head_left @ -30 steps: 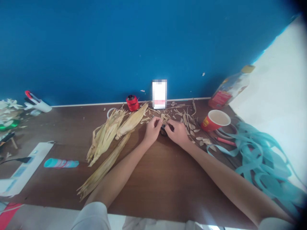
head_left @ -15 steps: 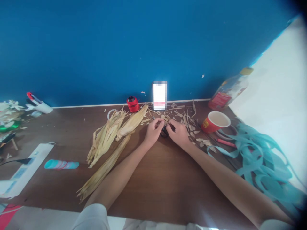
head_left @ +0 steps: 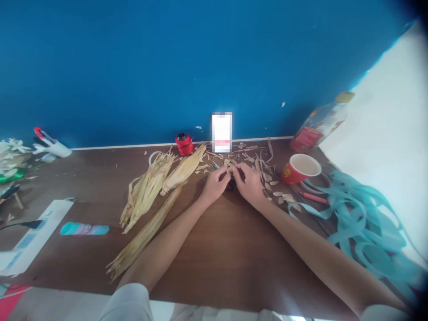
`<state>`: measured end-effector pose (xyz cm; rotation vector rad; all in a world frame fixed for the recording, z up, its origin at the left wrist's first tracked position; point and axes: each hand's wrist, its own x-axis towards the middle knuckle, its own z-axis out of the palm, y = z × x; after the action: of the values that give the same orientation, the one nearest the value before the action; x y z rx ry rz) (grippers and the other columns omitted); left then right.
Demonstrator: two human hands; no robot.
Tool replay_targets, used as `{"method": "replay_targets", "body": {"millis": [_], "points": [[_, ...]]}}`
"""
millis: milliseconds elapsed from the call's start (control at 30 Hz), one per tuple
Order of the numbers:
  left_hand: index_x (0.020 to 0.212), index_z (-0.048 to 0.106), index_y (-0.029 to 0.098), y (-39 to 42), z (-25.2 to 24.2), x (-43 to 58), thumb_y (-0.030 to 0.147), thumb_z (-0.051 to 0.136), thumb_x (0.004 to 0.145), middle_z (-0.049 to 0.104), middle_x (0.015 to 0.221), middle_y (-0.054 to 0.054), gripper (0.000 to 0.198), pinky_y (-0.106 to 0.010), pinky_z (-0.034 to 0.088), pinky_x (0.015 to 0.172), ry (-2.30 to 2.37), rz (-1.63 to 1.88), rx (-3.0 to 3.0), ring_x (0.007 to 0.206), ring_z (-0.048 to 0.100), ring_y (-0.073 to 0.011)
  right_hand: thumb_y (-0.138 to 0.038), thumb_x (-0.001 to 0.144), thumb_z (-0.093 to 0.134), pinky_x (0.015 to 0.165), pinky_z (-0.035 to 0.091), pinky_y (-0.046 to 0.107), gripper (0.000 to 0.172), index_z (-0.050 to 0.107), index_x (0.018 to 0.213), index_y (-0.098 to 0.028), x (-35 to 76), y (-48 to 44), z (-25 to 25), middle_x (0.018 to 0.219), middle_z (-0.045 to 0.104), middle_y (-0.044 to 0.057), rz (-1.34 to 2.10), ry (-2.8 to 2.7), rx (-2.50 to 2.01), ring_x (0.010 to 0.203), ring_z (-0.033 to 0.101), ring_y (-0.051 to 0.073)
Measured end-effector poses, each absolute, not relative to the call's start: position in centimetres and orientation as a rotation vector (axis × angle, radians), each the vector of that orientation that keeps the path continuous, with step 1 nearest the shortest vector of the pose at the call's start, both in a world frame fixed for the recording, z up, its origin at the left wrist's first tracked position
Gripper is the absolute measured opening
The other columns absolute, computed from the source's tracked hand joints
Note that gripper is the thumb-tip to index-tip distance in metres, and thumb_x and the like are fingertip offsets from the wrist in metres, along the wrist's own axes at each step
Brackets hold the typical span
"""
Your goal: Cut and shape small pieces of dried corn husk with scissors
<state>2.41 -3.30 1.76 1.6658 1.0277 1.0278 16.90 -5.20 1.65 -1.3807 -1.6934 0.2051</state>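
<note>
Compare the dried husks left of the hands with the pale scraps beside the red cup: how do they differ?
Size: the dried husks are long; the pale scraps are small and short.
Arrangement: the husks lie slanted in a loose group; the scraps are scattered.
Shared: both look dry and lie on the table.

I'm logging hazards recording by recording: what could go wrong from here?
The left hand and right hand meet above what look like dark-handled scissors; a finger might catch the pointed tip. The small pale piece between the fingertips could slip and be lost among similar scraps. Loops of teal ribbon lie beside the right forearm, which might snag them.
</note>
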Motion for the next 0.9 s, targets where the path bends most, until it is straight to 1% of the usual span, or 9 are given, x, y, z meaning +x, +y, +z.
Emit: {"method": "replay_targets", "body": {"millis": [233,400,567,667,833,900], "points": [[0.075,0.056,0.016,-3.16,1.88,2.3,0.022,0.045,0.084,0.052,0.064,0.001,0.016,-0.021,0.041,0.056,0.994,1.009,1.602,0.059,0.05,-0.0108,-0.033,0.096,0.042,0.064,0.042,0.028,0.024,0.062,0.092,-0.02,16.62,-5.43,1.48,0.085,0.069,0.006,0.157,-1.749,-1.361,0.072,0.062,0.017],[0.071,0.055,0.016,-3.09,1.5,2.34,0.023,0.045,0.084,0.056,0.066,0.0,0.018,-0.021,0.041,0.057,1.015,1.005,1.618,0.06,0.051,-0.011,-0.035,0.095,0.044,0.063,0.042,0.028,0.025,0.063,0.093,-0.02,16.53,-5.52,1.7,0.084,0.069,0.006,0.152,-1.732,-1.363,0.071,0.062,0.018],[0.071,0.056,0.015,-3.21,1.54,2.51,0.029,0.049,0.084,0.055,0.064,0.0,0.02,-0.021,0.04,0.058,1.008,1.031,1.597,0.061,0.051,-0.0112,-0.035,0.095,0.044,0.064,0.043,0.028,0.025,0.063,0.093,-0.02,16.73,-5.42,1.76,0.079,0.068,0.005,0.206,-1.725,-1.343,0.069,0.061,0.018],[0.072,0.058,0.015,-3.23,1.64,2.46,0.028,0.05,0.082,0.056,0.064,0.0,0.018,-0.021,0.039,0.057,1.022,1.043,1.58,0.061,0.05,-0.0111,-0.034,0.094,0.045,0.064,0.043,0.028,0.023,0.063,0.093,-0.021,16.79,-5.42,1.73,0.079,0.067,0.004,0.232,-1.734,-1.32,0.067,0.061,0.017],[0.062,0.056,0.014,-3.2,1.77,2.18,0.022,0.051,0.078,0.05,0.055,0.002,0.019,-0.02,0.034,0.052,1.091,1.079,1.607,0.054,0.044,-0.0091,-0.033,0.094,0.044,0.065,0.044,0.029,0.023,0.064,0.092,-0.022,16.75,-5.54,1.75,0.081,0.068,0.004,0.258,-1.758,-1.3,0.071,0.062,0.018],[0.06,0.056,0.014,-3.19,1.82,2.14,0.022,0.051,0.078,0.051,0.055,0.002,0.02,-0.021,0.034,0.052,1.086,1.072,1.619,0.054,0.045,-0.0091,-0.033,0.094,0.043,0.066,0.044,0.029,0.024,0.063,0.092,-0.021,16.78,-5.53,1.75,0.081,0.068,0.004,0.259,-1.755,-1.305,0.071,0.062,0.019]]}}
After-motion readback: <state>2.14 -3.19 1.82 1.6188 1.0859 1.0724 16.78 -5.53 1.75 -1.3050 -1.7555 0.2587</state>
